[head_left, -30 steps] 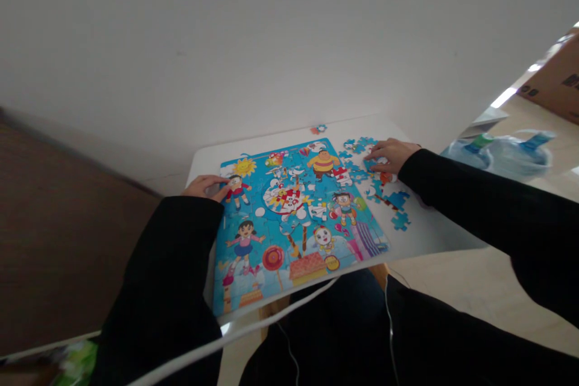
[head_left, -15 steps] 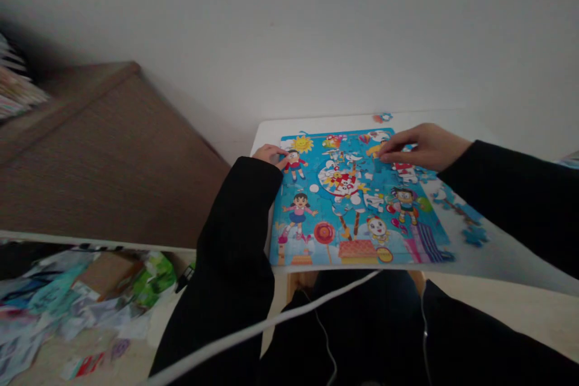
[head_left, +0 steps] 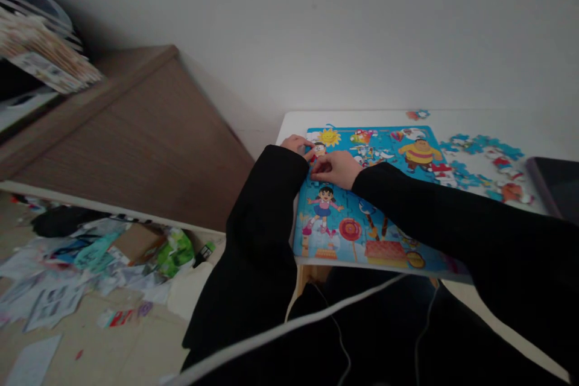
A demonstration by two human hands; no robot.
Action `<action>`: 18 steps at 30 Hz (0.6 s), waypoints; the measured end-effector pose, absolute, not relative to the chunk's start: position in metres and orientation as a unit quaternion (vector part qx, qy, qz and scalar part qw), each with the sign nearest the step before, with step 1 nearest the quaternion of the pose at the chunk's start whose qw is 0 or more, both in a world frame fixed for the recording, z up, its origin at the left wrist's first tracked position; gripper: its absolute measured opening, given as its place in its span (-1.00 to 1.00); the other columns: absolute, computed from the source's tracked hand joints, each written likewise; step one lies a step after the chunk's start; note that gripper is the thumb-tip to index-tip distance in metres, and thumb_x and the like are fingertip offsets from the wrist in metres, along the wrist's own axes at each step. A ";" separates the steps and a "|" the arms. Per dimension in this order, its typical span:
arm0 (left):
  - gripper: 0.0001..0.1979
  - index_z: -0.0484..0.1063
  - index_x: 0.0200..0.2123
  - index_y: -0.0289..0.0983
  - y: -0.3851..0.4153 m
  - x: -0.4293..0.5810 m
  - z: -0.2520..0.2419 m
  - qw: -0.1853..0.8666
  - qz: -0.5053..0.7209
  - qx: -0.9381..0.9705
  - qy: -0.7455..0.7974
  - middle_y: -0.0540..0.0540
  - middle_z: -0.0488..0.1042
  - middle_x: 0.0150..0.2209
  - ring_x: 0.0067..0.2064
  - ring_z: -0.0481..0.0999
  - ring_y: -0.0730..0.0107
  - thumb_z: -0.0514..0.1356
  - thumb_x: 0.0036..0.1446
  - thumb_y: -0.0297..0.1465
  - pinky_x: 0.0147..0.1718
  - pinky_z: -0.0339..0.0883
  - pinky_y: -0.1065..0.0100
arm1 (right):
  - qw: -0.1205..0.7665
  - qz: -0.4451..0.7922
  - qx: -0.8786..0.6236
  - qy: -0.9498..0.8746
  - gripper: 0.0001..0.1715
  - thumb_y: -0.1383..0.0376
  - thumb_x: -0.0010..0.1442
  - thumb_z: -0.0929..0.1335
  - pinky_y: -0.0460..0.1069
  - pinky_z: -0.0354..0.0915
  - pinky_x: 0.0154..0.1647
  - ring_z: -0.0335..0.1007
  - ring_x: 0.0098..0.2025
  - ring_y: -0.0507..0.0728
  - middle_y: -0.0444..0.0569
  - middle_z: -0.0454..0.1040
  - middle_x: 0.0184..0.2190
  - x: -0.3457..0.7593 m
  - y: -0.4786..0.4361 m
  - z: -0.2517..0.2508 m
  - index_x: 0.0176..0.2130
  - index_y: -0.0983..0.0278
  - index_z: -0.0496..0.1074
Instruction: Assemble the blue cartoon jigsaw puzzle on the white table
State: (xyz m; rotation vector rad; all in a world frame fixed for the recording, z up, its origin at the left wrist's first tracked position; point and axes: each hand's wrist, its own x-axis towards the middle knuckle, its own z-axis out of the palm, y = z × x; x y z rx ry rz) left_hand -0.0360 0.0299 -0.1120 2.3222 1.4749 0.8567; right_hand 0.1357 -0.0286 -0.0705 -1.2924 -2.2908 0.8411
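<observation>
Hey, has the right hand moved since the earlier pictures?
Yes. Judged against the puzzle, the right hand has moved leftward, from over the loose pieces beyond the puzzle's right edge to its left part, beside the left hand.

A jigsaw puzzle [head_left: 348, 229] lies on the counter [head_left: 488, 120], with the left hand [head_left: 296, 145] and right hand [head_left: 333, 169] touching its upper left part. Loose puzzle pieces [head_left: 479, 146] lie to its right, a tablet [head_left: 554, 184] beyond them, and a single piece [head_left: 418, 114] behind it. Left of the counter stands a wooden cabinet [head_left: 136, 132], with paper scraps [head_left: 54, 307] on the floor before it.
</observation>
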 end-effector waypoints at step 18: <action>-0.75 0.54 -0.25 -0.23 0.025 -0.033 -0.107 0.118 0.277 0.799 0.520 -0.12 0.47 -0.23 -0.19 0.47 0.36 0.20 0.03 -0.25 -0.10 0.33 0.37 | 0.141 0.226 -0.379 -0.886 -0.75 0.23 0.06 0.38 -0.08 0.21 -0.30 0.35 -0.38 0.02 -0.05 0.50 -0.31 0.143 -0.030 -0.071 -0.22 0.27 0.52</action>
